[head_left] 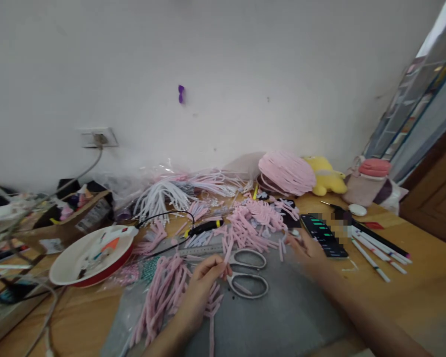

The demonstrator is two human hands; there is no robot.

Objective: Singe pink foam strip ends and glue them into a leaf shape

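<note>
My left hand (pixel 208 272) is closed in a pinch on a pink pipe cleaner (pixel 228 246) that points upward from the fingertips. It is just left of the handles of grey scissors (pixel 250 295) lying on a grey mat (pixel 278 317). Long pink pipe cleaners (pixel 159 292) lie beneath and left of this hand. My right hand (pixel 306 248) hovers between the pile of short pink pieces (pixel 252 218) and a phone (pixel 321 233). Its fingers are blurred, so whether they hold anything is unclear.
A red and white bowl (pixel 111 270) holds small items at left, beside a cardboard box (pixel 78 213). White pipe cleaners (pixel 163 196), a steel ruler (pixel 200 250) and a black-yellow tool (pixel 206 227) lie behind. At right are striped sticks (pixel 379 250), a yellow plush (pixel 325 176) and a jar (pixel 367 183).
</note>
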